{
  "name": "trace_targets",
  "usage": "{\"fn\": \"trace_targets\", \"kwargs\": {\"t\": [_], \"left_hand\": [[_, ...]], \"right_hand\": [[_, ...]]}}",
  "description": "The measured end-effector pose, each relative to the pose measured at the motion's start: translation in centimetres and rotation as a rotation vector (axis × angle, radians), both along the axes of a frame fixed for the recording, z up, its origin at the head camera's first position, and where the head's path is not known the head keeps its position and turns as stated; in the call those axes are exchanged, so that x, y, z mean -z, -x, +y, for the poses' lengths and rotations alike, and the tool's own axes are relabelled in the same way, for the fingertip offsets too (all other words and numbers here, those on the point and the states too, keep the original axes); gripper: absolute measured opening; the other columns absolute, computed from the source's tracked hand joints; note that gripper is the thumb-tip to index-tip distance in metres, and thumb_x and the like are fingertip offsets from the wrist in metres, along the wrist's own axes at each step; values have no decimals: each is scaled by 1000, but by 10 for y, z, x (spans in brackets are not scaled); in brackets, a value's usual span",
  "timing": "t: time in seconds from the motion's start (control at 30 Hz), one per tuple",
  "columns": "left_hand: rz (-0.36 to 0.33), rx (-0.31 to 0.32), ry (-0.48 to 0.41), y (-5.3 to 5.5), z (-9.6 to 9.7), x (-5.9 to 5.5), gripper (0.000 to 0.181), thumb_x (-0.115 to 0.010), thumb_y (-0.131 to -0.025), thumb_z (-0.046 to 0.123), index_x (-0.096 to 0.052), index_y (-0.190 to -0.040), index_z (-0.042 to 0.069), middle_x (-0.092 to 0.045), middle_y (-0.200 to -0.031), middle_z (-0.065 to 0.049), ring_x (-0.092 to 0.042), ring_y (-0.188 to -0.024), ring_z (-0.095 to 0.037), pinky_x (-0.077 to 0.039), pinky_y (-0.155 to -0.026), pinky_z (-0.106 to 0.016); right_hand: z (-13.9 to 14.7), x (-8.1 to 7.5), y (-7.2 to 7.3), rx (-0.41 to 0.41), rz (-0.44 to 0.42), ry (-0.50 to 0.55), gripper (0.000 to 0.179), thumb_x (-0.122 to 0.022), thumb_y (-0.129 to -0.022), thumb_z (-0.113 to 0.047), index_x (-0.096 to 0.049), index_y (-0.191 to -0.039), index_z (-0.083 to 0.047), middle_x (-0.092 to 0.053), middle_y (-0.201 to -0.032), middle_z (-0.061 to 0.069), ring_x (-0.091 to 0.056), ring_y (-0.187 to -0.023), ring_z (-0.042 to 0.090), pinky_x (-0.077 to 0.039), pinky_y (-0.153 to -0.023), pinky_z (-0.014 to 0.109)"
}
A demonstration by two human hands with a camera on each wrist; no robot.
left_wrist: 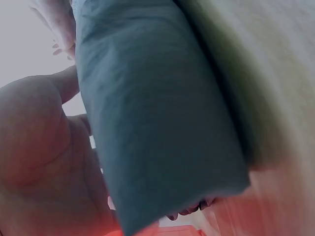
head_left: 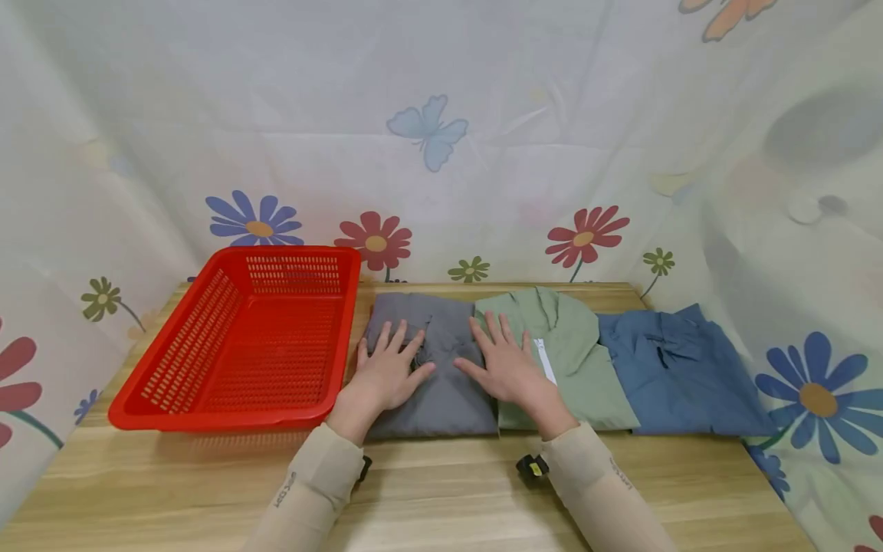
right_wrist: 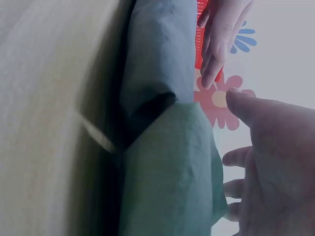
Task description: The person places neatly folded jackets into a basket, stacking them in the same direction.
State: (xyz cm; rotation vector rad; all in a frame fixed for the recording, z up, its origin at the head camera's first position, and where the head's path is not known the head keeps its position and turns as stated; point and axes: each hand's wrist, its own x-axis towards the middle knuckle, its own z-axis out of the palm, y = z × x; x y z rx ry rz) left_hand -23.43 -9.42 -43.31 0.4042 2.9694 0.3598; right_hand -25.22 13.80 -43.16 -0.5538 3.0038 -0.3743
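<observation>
A folded grey garment (head_left: 441, 399) lies flat on the wooden table. Over its left part my left hand (head_left: 386, 374) spreads its fingers, palm down. My right hand (head_left: 509, 371), fingers also spread, is where the grey garment meets a folded green garment (head_left: 579, 395). In the right wrist view its fingertips come close to the top of the green cloth (right_wrist: 167, 177). The left wrist view has the grey cloth's thick folded edge (left_wrist: 152, 118) hiding part of the left fingers. Neither hand grips any cloth.
A red plastic basket (head_left: 276, 418) with slotted sides stands left of the garments. A folded blue garment (head_left: 690, 383) lies at the right end of the row, against the green one. Behind the table (head_left: 441, 491) hangs a flower-printed curtain (head_left: 483, 207).
</observation>
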Motion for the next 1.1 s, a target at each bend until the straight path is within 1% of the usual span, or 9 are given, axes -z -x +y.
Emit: {"fn": "trace_targets", "kwargs": {"t": [0.1, 0.2, 0.37, 0.5, 0.57, 0.67, 0.77, 0.97, 1.1], "left_hand": [[-10, -21, -19, 0, -1, 1, 71, -44, -105, 58, -29, -164, 21, -11, -169, -20, -3, -154, -45, -11, -114, -74], [-24, -44, -41, -1, 0, 0, 71, -46, -105, 57, -30, -163, 19, -10, -168, -23, -3, -153, -47, -13, -114, -74], [-60, -83, -51, -2, 1, 0, 73, -47, -105, 57, -29, -164, 18, -9, -167, -27, -3, -152, -49, -15, -113, -75], [-102, -133, -94, -2, 2, 1, 74, -50, -104, 55, -28, -164, 16, -8, -166, -30, -4, -152, -50, -20, -112, -74], [-112, -152, -120, -2, 2, 2, 74, -52, -104, 53, -30, -163, 15, -10, -166, -30, -5, -152, -50, -21, -112, -74], [-103, -178, -163, -1, 2, 4, 73, -56, -103, 50, -33, -161, 11, -12, -165, -31, -7, -152, -50, -23, -111, -73], [-84, -221, -198, -1, 3, 4, 75, -59, -102, 47, -34, -160, 7, -10, -164, -33, -7, -151, -51, -24, -112, -71], [-76, -307, -236, -4, 5, 3, 87, -64, -99, 43, -21, -162, 2, -5, -160, -41, -8, -145, -63, -27, -111, -71], [-84, -359, -256, -3, 4, 5, 91, -64, -99, 43, -14, -163, 2, -6, -158, -44, -17, -143, -63, -24, -112, -71]], "right_hand": [[-1, 1, 1, 4, 27, 50, 79, -44, -104, -60, -23, -164, -14, -10, -169, 19, -6, -155, 39, -14, -116, 70], [-2, 0, 1, 7, 81, 135, 72, -51, -106, -52, -34, -160, -8, -25, -165, 23, -23, -151, 41, -27, -112, 68], [-2, -3, 2, 1, 174, 280, 55, -64, -103, -33, -53, -145, 1, -56, -140, 24, -54, -127, 40, -47, -100, 57], [-2, -8, 2, -47, 132, 382, 37, -68, -101, -24, -64, -128, 2, -70, -106, 13, -67, -90, 25, -56, -77, 43], [-2, -10, 2, -74, 81, 398, 31, -67, -101, -22, -66, -123, 1, -69, -90, 5, -63, -71, 17, -54, -65, 36], [-2, -12, 3, -95, 11, 378, 30, -66, -102, -22, -66, -121, 1, -64, -77, -2, -56, -59, 11, -50, -59, 32], [-3, -12, 4, -89, -31, 346, 32, -66, -102, -22, -65, -123, 2, -64, -77, 0, -58, -61, 14, -50, -61, 34], [-6, -9, 6, -75, -59, 267, 44, -66, -102, -28, -61, -133, 3, -68, -118, 19, -65, -107, 33, -53, -90, 48], [-10, -4, 7, -62, -122, 239, 51, -65, -102, -29, -55, -139, 4, -64, -131, 22, -62, -120, 36, -50, -97, 49]]}}
